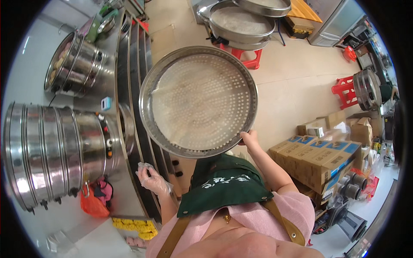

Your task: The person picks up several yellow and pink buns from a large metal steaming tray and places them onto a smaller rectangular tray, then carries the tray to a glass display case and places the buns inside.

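A round steel steamer tray (200, 100) with a perforated bottom, lined with a pale cloth or sheet, hangs in front of me. My right hand (249, 138), bare, grips its near right rim. My left hand (150, 177) wears a clear plastic glove and stays apart from the tray, below its left side, with fingers partly curled. Nothing definite shows between those fingers. Left of that hand, a tall stack of steel steamer tiers (48, 151) stands on the steel counter (127, 196).
A second steamer (77, 67) holds food at the upper left. Large steamer trays (242, 24) rest above a red plastic stool (253, 58) ahead. Cardboard boxes (316, 154) are stacked at right. Another red stool (345, 92) bears steamer tiers (367, 88); a red bag (95, 200) lies at left.
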The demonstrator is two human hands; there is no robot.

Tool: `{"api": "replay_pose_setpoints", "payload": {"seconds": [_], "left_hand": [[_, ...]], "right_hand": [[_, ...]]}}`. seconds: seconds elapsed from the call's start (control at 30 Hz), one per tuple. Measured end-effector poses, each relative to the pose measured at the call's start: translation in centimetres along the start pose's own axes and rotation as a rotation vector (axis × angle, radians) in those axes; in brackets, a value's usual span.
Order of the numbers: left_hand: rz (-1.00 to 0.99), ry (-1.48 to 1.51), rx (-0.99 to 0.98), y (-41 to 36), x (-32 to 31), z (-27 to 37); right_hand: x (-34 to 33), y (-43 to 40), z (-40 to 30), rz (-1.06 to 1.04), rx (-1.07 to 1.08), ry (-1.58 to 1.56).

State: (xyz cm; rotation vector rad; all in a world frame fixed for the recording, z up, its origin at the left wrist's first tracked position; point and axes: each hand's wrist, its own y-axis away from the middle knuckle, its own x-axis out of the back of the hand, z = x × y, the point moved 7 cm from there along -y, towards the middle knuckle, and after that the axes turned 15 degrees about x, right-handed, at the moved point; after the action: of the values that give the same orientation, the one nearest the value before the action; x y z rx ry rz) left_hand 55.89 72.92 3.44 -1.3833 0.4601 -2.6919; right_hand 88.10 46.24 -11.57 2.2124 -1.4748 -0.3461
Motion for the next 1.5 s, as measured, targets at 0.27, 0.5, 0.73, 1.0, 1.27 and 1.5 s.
{"api": "replay_pose_setpoints", "payload": {"seconds": [0.27,0.5,0.73,1.0,1.27,1.5], "left_hand": [[-0.491,0.356,0.558,-1.9,-21.5,0.3],[-0.654,0.406,0.469,-9.2,-32.9,12.9],[-0.724,0.532,0.553,-12.9,-39.3,19.1],[-0.667,0.701,0.601,-6.8,-44.6,25.8],[-0.741,0.657,0.742,-3.4,-46.2,30.2],[-0.501,0.558,0.691,-2.6,-44.4,29.1]], "right_hand": [[5.6,-18.0,-12.8,0.235,0.162,-0.154],[9.5,-34.2,-25.4,0.400,0.307,-0.239],[16.2,-52.4,-32.8,0.573,0.340,-0.304],[20.1,-70.3,-38.3,0.620,0.314,-0.260],[21.0,-76.0,-38.2,0.707,0.274,-0.305],[22.0,-78.9,-39.2,0.605,0.261,-0.397]]}}
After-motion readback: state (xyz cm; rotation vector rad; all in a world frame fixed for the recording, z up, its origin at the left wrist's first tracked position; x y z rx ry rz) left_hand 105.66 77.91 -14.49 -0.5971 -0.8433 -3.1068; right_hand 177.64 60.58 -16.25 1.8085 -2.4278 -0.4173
